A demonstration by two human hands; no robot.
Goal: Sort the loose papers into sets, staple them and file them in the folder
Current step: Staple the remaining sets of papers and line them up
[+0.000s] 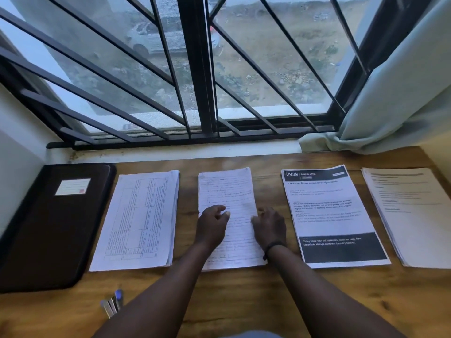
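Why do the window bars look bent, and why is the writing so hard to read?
Head view: the wide-angle lens fans out the window bars; light comes from the window behind; text on the handwritten sheets is blurred, while the "2939" sheet reads partly.

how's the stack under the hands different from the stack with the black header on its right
The handwritten stack has lined pages in pen; the printed stack has typed text with black bands at top and bottom. Both hands, left hand and right hand, rest on the handwritten stack; nothing touches the printed stack. Both lie flat on the desk.
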